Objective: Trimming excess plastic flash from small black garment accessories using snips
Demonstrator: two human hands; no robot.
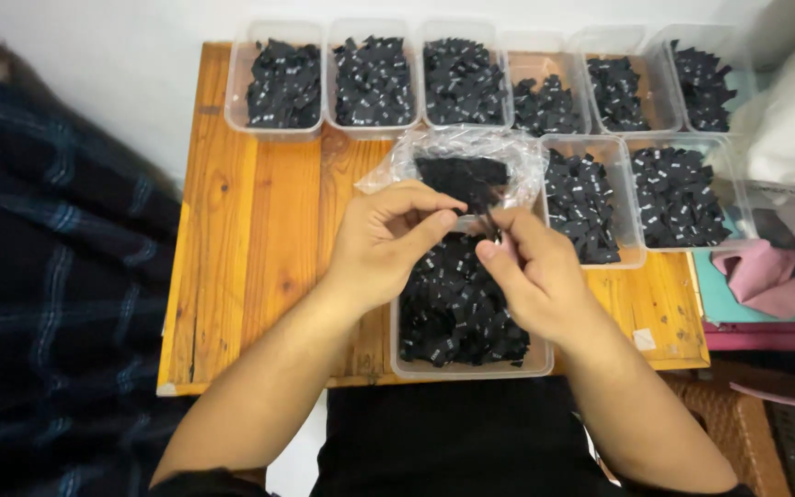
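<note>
My left hand [388, 241] and right hand [531, 271] both pinch a small black label [489, 221] over the clear tub [466, 368] of labels. The pinch looks thin to me. If my grip slackens, the label could drop among the others in the tub.

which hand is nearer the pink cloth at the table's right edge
Right. The right hand is over the near tub of black labels, closer to the pink cloth. The left hand is further left, with the right hand between it and the cloth.

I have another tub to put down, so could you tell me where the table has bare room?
The left wooden table, below the back tubs and left of the left hand, is bare. The right side is crowded.
</note>
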